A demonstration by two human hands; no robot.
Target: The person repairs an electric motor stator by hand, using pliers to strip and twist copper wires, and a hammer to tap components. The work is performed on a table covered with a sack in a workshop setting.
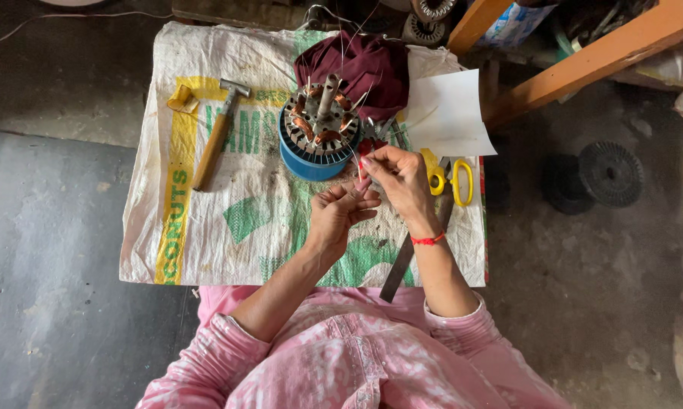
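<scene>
Copper-wound stator (322, 121) on blue spool; both hands' fingers (365, 163) pinch thin wire (354, 157).

Woven plastic sack (205, 227) on table: matt, soiled, printed; hammer (216, 136) has smooth wooden handle, dull metal head. Stator (322, 121): grey laminated metal with glossy copper windings, seated in glossy blue plastic ring (303, 163). Maroon cloth (371, 64) soft, matt; white paper sheet (447, 113) smooth; scissors (451, 182) handles glossy yellow plastic
</scene>
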